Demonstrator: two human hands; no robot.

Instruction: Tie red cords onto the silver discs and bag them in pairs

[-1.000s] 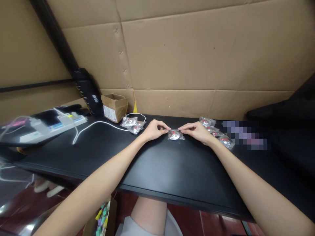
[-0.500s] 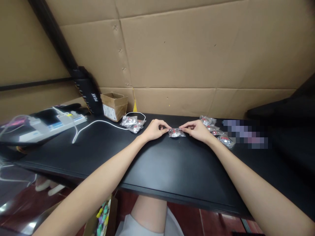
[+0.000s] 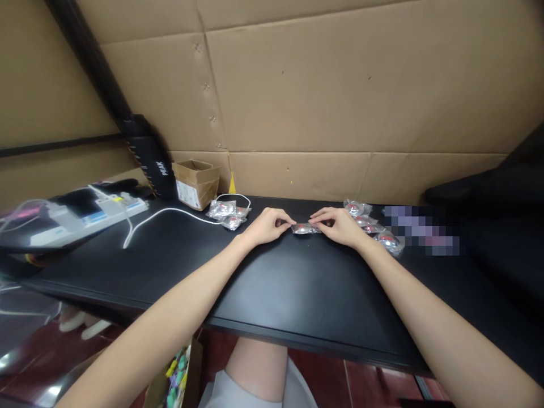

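Between my two hands, over the black table (image 3: 289,294), is a small clear plastic packet (image 3: 305,229) with something shiny inside that I cannot name. My left hand (image 3: 272,225) pinches its left end between thumb and fingertips. At the opposite end, the thumb and fingers of my right hand (image 3: 338,225) close on the packet's edge. Several similar clear packets with red marks (image 3: 387,242) lie just right of my right hand. Another small pile of packets (image 3: 229,213) rests to the left of my left hand.
A small open cardboard box (image 3: 196,184) stands at the back left. A white cable (image 3: 170,209) runs across the table from a power strip (image 3: 89,221). Cardboard (image 3: 318,85) walls the back. Below the table edge sits a box of colourful items (image 3: 178,374).
The packet between my hands has tipped flatter, so less of its face and red mark shows. My right fingers have shifted slightly on its edge.
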